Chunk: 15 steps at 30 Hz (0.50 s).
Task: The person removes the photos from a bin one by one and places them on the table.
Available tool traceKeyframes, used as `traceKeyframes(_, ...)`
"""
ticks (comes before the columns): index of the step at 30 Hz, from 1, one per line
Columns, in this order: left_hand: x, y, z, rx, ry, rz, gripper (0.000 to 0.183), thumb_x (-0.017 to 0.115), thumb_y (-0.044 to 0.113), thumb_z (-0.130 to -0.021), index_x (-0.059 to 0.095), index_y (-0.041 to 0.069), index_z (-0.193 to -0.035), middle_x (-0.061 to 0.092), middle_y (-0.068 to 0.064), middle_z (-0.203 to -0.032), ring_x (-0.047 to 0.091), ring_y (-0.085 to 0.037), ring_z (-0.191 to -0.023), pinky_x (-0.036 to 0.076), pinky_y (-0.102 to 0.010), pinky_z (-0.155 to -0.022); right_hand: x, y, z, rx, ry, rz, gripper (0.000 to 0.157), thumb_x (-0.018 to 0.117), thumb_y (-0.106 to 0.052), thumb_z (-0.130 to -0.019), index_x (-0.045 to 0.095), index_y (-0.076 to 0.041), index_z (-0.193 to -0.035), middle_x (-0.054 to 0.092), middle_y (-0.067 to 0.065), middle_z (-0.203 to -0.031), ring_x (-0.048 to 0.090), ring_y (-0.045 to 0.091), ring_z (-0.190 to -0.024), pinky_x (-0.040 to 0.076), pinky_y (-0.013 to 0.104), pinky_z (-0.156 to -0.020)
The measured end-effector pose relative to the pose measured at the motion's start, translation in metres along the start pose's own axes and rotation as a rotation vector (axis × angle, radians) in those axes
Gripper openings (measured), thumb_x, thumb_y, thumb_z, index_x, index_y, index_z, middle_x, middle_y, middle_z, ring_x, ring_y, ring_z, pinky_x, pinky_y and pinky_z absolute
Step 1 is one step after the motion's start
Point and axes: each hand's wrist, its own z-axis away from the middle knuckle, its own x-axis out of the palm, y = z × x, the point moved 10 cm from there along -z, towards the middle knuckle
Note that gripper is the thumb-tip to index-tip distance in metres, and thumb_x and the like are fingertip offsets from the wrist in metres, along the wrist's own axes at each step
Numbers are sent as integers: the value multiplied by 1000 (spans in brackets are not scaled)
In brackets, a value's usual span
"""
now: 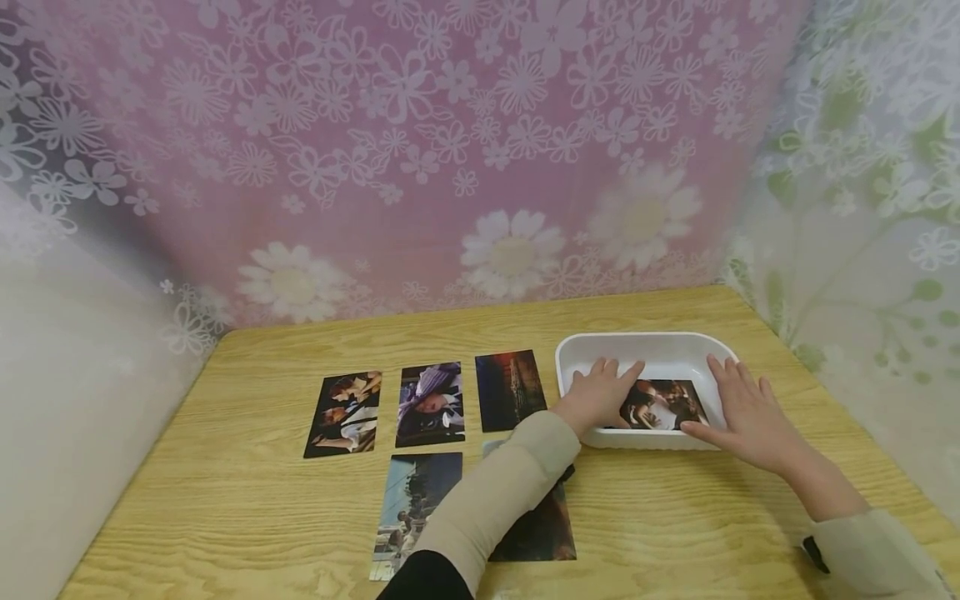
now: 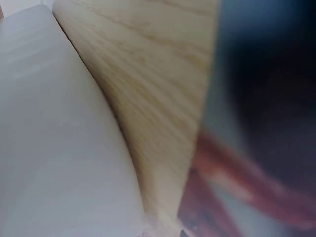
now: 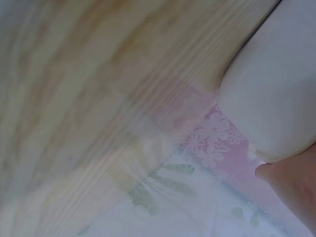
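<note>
A white rectangular tray (image 1: pixel 652 343) stands at the right of the table, with a dark photo print (image 1: pixel 663 404) of figures lying inside. Over its left side reaches my left hand (image 1: pixel 600 393), fingers spread, thumb by the photo's left edge. My right hand (image 1: pixel 753 421) is over the right side, fingers extended and thumb near the photo's lower right corner. Neither hand is plainly curled round anything. In the right wrist view part of the right hand (image 3: pixel 294 185) touches the tray's rim. The left wrist view shows the tray's outer wall (image 2: pixel 59 123).
On the wooden table (image 1: pixel 247 517) lie several photo prints left of the tray: a dancing pair (image 1: pixel 345 415), a purple hat (image 1: pixel 431 404), a dark ship scene (image 1: pixel 510 390), a blue-sky scene (image 1: pixel 416 508). Another print (image 1: pixel 536 533) is partly under the left sleeve. Flowered curtains (image 1: pixel 450 167) surround the table.
</note>
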Motion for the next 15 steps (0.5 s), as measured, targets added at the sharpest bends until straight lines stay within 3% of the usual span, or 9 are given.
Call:
traceKeyframes(10,9,-4,-2,-30,-82,24,92,61,53,-73,3,36,-142,28,7,-140,15,-16,-131,26,-45,-98,-2,-2,1,-3,-1,-13,101,62,-44,-78,-4,-1,-141,8,42,-133,-2,48,-126,-11,57,-96)
traceKeyframes(15,7,-3,-2,-21,-54,-12,94,63,54,-71,4,36,-142,36,8,-131,30,-15,-122,31,-41,-94,-2,-2,1,-4,-6,-15,101,62,-44,-79,-4,-1,-141,7,42,-133,0,49,-125,-10,57,-96)
